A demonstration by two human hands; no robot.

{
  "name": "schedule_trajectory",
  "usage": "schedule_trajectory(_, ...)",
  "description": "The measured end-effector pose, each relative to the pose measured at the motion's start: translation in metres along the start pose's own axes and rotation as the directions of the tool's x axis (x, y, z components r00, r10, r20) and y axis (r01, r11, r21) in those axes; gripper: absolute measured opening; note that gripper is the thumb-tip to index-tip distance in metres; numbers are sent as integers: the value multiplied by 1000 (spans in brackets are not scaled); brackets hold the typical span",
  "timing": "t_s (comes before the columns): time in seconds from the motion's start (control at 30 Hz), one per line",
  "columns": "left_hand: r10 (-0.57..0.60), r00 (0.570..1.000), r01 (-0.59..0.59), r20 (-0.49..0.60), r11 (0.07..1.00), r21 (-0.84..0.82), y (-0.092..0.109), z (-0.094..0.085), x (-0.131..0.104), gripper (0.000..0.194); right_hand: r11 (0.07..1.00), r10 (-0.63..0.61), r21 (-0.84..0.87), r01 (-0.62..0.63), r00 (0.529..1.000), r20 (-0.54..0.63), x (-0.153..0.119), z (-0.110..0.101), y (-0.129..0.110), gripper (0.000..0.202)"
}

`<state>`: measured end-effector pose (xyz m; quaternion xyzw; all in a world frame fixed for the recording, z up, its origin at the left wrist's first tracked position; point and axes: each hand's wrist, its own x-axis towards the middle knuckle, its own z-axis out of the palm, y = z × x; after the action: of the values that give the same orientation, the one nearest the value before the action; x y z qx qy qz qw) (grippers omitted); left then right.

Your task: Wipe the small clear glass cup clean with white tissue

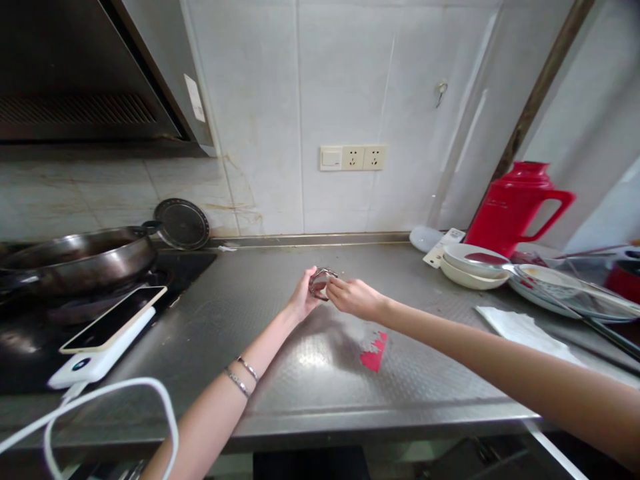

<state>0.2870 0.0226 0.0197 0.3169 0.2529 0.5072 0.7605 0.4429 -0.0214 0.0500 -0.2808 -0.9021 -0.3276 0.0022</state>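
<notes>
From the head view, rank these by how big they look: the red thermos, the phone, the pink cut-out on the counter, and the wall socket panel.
1. Red thermos
2. Phone
3. Unsure: wall socket panel and pink cut-out look close in area.

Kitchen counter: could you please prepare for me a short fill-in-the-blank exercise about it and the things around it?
1. The vacuum flask at the right is ____ in colour.
2. The bracelets are worn on the person's ____ arm.
3. The wall panel has one switch and ____ sockets.

Missing words: red; left; two
</notes>
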Motion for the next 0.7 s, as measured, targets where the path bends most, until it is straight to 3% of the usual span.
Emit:
schedule_trajectory(0.1,70,997,-70,-14,998,8,-5,4,-3,26,978,165,124,-166,986,20,3,0,-23,26)
schedule_trajectory(0.17,95,995,-95,4,995,18,-9,5,-5,29,917,305,258,-303,952,34,9,-1,-38,24)
schedule_trajectory(0.27,69,997,-69,-17,997,-22,-12,6,-6,31,741,545,417,-527,834,85,22,-4,-58,17)
schedule_trajectory(0.37,19,999,-23,-47,994,-106,-11,5,-7,34,611,681,535,-584,732,21,35,-2,-68,12)
schedule_trajectory(0.43,25,1000,-26,-8,992,-120,-8,4,-9,36,594,712,587,-551,700,-64,39,3,-69,11)
schedule_trajectory(0.53,38,995,-29,95,995,-94,-5,4,-14,39,645,676,593,-482,722,-148,35,12,-63,11)
schedule_trajectory(0.7,1,970,17,244,998,-68,2,2,-16,42,790,505,469,-395,854,-130,15,8,-45,12)
